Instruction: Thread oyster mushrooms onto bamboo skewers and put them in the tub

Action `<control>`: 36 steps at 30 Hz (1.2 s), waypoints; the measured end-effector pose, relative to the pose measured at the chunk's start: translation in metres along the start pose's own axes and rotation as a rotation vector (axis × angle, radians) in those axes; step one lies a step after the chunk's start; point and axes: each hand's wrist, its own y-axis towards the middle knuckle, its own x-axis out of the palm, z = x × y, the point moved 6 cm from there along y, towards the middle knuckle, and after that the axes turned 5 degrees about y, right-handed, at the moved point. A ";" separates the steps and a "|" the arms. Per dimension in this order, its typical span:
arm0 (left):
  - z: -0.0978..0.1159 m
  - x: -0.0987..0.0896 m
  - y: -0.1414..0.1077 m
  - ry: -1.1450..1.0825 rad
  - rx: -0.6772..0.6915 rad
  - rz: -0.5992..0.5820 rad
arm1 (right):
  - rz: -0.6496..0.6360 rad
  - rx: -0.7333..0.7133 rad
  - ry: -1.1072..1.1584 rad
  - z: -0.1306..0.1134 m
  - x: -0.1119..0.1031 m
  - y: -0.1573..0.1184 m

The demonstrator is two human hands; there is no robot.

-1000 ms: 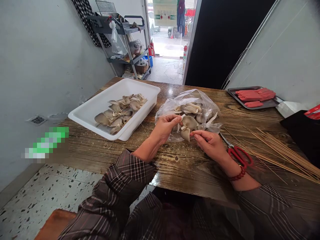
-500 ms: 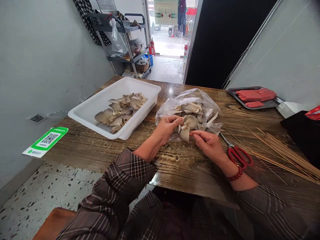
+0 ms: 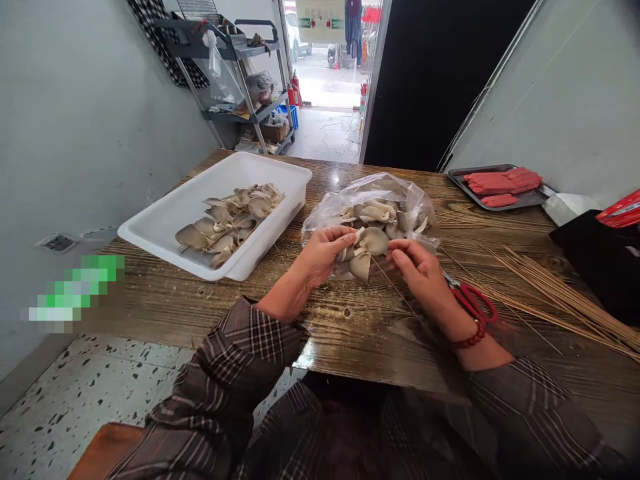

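Note:
My left hand [image 3: 326, 255] is closed on a few grey-brown oyster mushrooms [image 3: 373, 241], thumb on top, in front of the plastic bag. A thin wooden skewer [image 3: 395, 287] slants from these mushrooms down to the right, beneath my right hand [image 3: 420, 273]. That hand's thumb and forefinger are apart, close to the right edge of the mushrooms; whether a fingertip touches them I cannot tell. More oyster mushrooms fill the clear plastic bag [image 3: 320, 212] just behind. In the white tub [image 3: 150, 230] at the left lie several skewered mushrooms [image 3: 225, 227].
Red-handled scissors [image 3: 475, 301] lie beside my right wrist. Many loose bamboo skewers [image 3: 565, 290] spread over the wooden table [image 3: 345, 347] at the right. Farther back is a dark tray [image 3: 463, 181] of pink-red sticks. A black holder [image 3: 590, 260] stands at the right edge.
My right thumb and forefinger have parted from their pinch at the mushrooms. The skewer now shows below that hand. The whole view has shifted slightly.

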 end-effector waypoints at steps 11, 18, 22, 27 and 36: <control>-0.009 0.021 -0.007 0.100 -0.003 -0.123 | 0.038 0.048 0.084 -0.012 0.010 0.012; -0.013 0.022 -0.006 0.093 -0.009 -0.112 | -0.014 0.080 0.177 -0.008 0.012 0.010; -0.015 0.019 -0.005 0.070 -0.031 -0.073 | 0.016 0.035 0.026 -0.012 0.005 0.007; -0.007 0.005 -0.002 -0.003 -0.003 0.025 | -0.032 0.064 0.025 -0.006 -0.006 0.004; -0.004 -0.001 0.000 -0.033 0.034 0.087 | -0.115 0.014 -0.131 -0.014 0.017 -0.005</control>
